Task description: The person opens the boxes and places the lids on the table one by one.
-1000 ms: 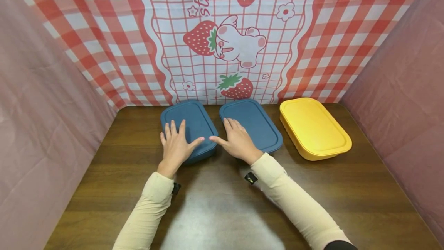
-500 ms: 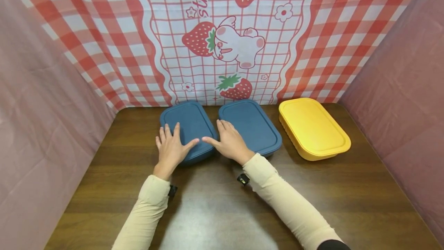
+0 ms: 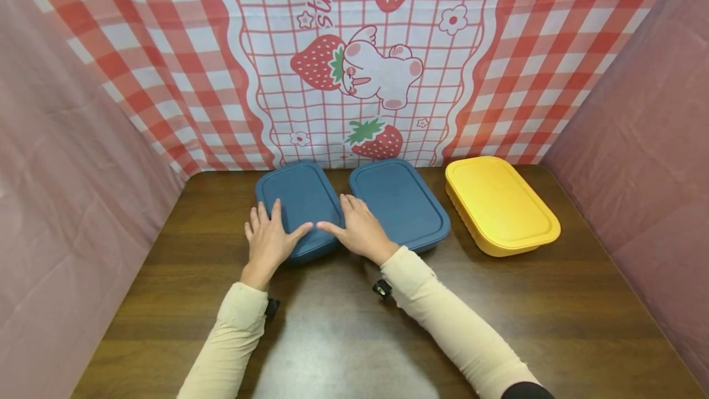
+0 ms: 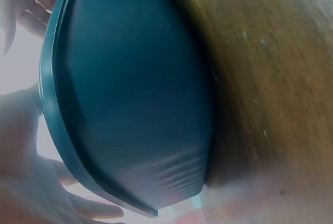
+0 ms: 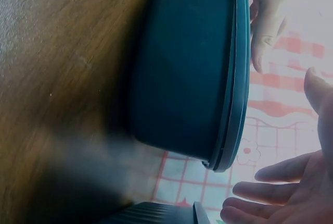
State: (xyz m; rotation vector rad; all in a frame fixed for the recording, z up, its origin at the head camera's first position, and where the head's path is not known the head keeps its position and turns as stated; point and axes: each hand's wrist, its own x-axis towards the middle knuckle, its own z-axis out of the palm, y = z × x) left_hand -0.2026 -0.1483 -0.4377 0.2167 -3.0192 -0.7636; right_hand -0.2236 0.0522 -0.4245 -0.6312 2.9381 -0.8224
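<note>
A blue lidded food container [image 3: 303,199] stands at the left of the row, between my two hands. My left hand [image 3: 268,240] spreads its fingers along the lid's left edge, thumb over the front part. My right hand [image 3: 359,229] is at the lid's right edge, fingers extended, its thumb pointing toward the left thumb. It partly overlaps the second blue container [image 3: 401,205]. In the left wrist view the left container's front wall [image 4: 130,88] rests on the table; the left fingers [image 4: 88,207] lie by its rim. The right wrist view shows the right fingers [image 5: 265,193] straight, apart from the lid.
A yellow lidded container [image 3: 501,202] stands to the right of the blue ones. All are on a brown wooden table [image 3: 343,337]. Behind hangs a red checked cloth [image 3: 221,79] with strawberry prints, and pink cloth [image 3: 72,159] closes the sides.
Both hands have slid left and slightly toward the person, the right hand going from over the second blue container to the left one's right edge. The containers have stayed put.
</note>
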